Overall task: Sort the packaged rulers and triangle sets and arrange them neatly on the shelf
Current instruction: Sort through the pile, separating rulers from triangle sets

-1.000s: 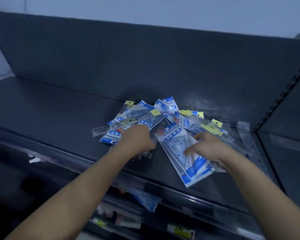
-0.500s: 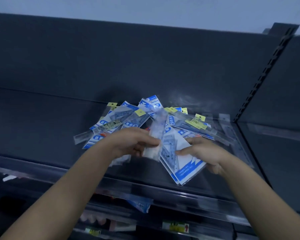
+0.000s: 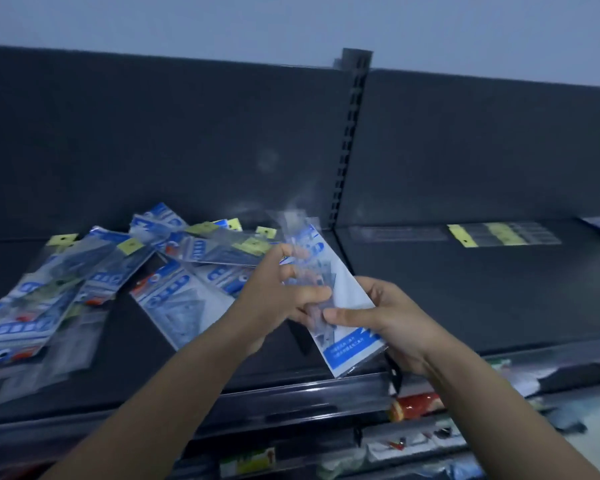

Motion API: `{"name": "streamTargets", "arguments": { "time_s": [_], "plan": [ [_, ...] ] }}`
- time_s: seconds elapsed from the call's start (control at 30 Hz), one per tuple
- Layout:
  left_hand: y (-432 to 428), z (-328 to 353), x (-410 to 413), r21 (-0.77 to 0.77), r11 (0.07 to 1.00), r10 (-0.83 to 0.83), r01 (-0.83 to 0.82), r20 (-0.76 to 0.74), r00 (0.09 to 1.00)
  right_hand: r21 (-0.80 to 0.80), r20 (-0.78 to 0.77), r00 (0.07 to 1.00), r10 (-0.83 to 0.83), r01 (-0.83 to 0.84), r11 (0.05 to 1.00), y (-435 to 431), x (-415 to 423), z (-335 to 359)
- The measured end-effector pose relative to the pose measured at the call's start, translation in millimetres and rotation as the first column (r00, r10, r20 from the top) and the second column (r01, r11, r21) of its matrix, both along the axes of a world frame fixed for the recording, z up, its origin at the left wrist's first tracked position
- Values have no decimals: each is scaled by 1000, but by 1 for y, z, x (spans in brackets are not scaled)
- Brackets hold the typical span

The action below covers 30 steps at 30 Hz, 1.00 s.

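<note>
Blue-and-white clear-plastic triangle-set packet (image 3: 350, 348), held above the front of the dark grey shelf (image 3: 465, 299), has its blurred middle hidden by curled fingers of the left hand (image 3: 274, 296); the right hand (image 3: 392, 317) pinches its edge. Jumbled blue packets (image 3: 101, 282) lie left, yellow-tagged clear rulers (image 3: 499, 233) right.

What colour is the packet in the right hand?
White with blue print; the packet shows best in the head view.

Two hands (image 3: 271, 301) (image 3: 397, 322), two held packets (image 3: 349, 344) (image 3: 293, 225), one heap (image 3: 94, 275)

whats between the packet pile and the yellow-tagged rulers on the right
Head view: slotted upright, bare shelf, and packets gripped by left hand and right hand.
</note>
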State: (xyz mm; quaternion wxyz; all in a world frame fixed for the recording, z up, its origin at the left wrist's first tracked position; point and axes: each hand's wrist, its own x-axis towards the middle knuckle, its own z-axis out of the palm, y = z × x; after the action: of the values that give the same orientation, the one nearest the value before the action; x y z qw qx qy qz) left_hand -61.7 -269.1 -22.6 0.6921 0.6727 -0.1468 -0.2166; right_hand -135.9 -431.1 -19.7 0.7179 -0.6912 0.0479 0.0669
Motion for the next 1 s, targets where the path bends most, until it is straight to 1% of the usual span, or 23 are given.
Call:
{"name": "streamTargets", "arguments": {
  "time_s": [0.07,0.13,0.2,0.33,0.4,0.47,0.53,0.57,0.63,0.67,0.73,0.8,0.87,0.93,1.0],
  "plan": [
    [-38,0,-10,0,1000,-8,8,11,1000,-16,17,1000,-7,7,1000,-35,-16,0],
    [-80,-2,-22,4,1000,-14,14,59,998,-70,31,999,-14,16,997,-77,-30,-3],
    [-122,-1,-30,-37,999,34,-31,86,996,-138,22,1000,-15,18,990,-125,-42,-5],
    [-191,4,-26,-159,972,179,-172,29,983,-237,-57,998,30,-42,971,-222,-59,-3],
    [-212,6,-18,-159,968,199,-195,9,980,-257,-99,993,64,-88,962,-258,-57,-1],
    [-222,7,-9,-87,983,162,-160,22,987,-265,-128,987,92,-124,956,-283,-50,0],
    [-225,10,3,15,997,70,-71,56,996,-292,-148,982,115,-154,944,-300,-38,-1],
    [-225,11,11,75,997,22,-27,70,997,-313,-149,981,120,-162,936,-307,-31,-2],
    [-223,12,28,203,979,-26,7,88,996,-363,-140,984,114,-158,918,-320,-15,-4],
    [-222,12,37,249,968,-33,11,83,996,-395,-138,984,113,-159,905,-326,-7,-6],
    [-219,10,54,278,960,-36,23,40,999,-497,-161,976,143,-206,843,-340,7,-7],
    [-216,6,72,263,965,4,-6,5,1000,-579,-222,958,180,-279,766,-352,19,-9],
    [-215,-1,90,238,966,106,-99,-19,994,-627,-269,945,187,-320,710,-364,30,-8],
    [-217,-8,104,199,957,224,-211,-45,974,-634,-328,920,212,-381,672,-372,41,-4],
    [-222,-17,116,152,935,336,-321,-87,938,-615,-406,873,270,-479,627,-376,49,0]
  ]
}}
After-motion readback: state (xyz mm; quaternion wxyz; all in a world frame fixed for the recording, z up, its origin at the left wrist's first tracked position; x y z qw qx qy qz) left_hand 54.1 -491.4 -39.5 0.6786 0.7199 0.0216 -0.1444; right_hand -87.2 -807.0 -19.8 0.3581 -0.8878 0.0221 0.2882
